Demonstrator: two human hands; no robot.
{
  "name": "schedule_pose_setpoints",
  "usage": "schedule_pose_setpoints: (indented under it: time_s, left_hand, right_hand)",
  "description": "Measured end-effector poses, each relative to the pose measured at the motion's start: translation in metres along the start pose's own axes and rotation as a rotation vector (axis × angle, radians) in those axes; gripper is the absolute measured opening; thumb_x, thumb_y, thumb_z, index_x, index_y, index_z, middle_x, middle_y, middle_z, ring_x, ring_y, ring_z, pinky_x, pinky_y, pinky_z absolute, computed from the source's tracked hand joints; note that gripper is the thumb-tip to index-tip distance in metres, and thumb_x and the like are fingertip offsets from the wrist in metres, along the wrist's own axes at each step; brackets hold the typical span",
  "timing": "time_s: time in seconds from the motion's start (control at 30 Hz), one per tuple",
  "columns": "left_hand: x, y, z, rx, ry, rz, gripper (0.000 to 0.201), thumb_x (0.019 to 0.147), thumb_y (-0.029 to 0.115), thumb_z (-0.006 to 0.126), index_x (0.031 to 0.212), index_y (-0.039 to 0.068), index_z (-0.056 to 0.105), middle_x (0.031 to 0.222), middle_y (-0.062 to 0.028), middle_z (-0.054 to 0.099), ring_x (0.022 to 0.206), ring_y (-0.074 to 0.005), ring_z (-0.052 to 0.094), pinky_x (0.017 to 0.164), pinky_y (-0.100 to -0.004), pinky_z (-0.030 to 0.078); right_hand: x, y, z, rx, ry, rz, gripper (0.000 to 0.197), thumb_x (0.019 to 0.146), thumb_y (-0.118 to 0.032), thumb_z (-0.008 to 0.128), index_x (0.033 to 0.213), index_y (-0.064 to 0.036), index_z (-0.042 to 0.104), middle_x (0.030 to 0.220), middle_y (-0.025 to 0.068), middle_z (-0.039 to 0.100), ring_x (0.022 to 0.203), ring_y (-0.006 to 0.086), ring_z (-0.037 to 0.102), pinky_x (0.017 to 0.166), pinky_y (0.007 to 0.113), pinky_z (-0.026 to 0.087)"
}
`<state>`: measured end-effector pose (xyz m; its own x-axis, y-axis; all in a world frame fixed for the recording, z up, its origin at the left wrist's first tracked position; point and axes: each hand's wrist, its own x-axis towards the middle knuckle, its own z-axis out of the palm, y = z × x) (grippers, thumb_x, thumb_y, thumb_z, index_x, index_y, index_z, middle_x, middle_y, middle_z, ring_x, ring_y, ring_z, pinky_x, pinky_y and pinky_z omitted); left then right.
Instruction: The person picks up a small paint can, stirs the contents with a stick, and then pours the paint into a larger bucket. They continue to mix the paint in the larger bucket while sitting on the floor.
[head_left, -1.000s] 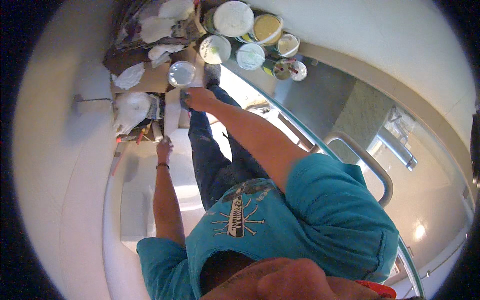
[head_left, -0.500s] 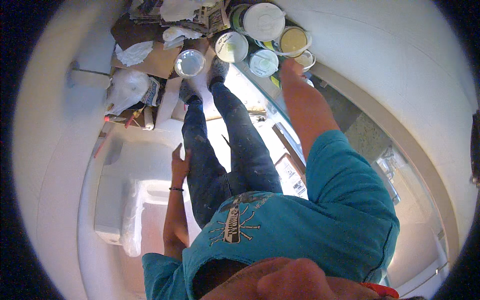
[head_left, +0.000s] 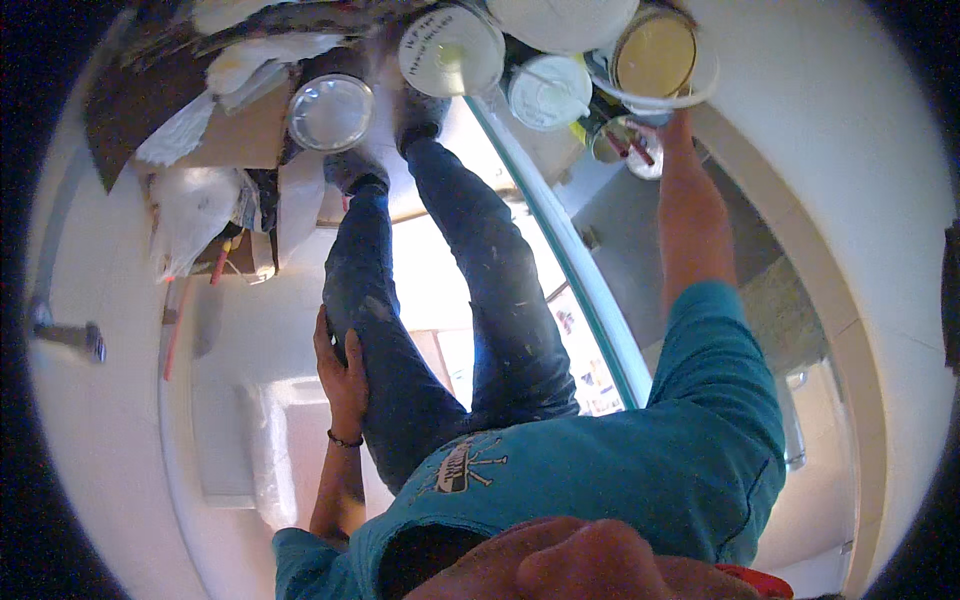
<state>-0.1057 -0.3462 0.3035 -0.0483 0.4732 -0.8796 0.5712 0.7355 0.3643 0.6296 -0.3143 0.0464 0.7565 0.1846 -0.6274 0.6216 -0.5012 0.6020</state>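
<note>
My left hand (head_left: 343,375) rests flat against the thigh of my paint-spotted dark jeans (head_left: 395,340), fingers apart. At the upper right, my right hand (head_left: 679,118) reaches in beside a small pot (head_left: 610,143) with reddish-brown sticks or handles in it. The rim of a larger bucket with a tan round top (head_left: 655,58) covers part of that hand, and its fingers are hidden. Just left of it stands a tub with a pale green-white lid (head_left: 549,92). Farther left is another tub with a handwritten lid (head_left: 451,52).
A round clear-topped container (head_left: 331,112) stands near my feet. Cardboard, crumpled paper and a white plastic bag (head_left: 198,212) fill the left. A glass edge (head_left: 560,255) runs beside my right leg. White walls curve on both sides, with a metal fitting (head_left: 72,338) at left.
My right arm has reached farther out and right, in beside the small pot. My left hand has settled onto my thigh. The view has shifted, bringing the tubs closer to the upper edge.
</note>
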Motion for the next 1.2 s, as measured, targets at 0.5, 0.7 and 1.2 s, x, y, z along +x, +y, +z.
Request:
schedule_pose_setpoints:
  time_s: [0.5,0.7,1.2]
  left_hand:
    - [0.004,0.007,-0.006,-0.076,-0.026,-0.019,0.061,0.109,0.028,0.054,0.160,0.000,0.036,0.161,-0.0233,0.044,0.146,-0.0374,0.045,0.121,-0.0455,0.037]
    - [-0.012,-0.018,-0.005,-0.110,-0.037,-0.048,0.060,0.109,0.034,0.056,0.157,0.000,0.042,0.155,-0.0248,0.050,0.142,-0.0369,0.051,0.118,-0.0437,0.041]
    - [-0.024,-0.065,0.000,0.012,0.053,0.139,0.064,0.105,0.046,0.054,0.139,-0.008,0.059,0.138,-0.0327,0.062,0.130,-0.0461,0.059,0.111,-0.0476,0.047]
  right_hand:
    - [0.000,0.006,-0.021,1.159,0.096,0.221,0.048,0.094,-0.040,0.067,0.135,-0.0152,0.059,0.126,0.0081,0.068,0.116,0.0282,0.067,0.097,0.049,0.057]
    - [-0.067,0.069,-0.067,0.838,0.231,0.167,0.045,0.096,-0.042,0.063,0.131,-0.0120,0.062,0.122,0.0085,0.070,0.112,0.0286,0.069,0.094,0.047,0.058]
    - [-0.261,0.164,-0.260,0.643,0.292,0.600,0.056,0.102,-0.040,0.050,0.140,-0.0003,0.058,0.147,0.0185,0.059,0.130,0.0338,0.063,0.112,0.045,0.046]
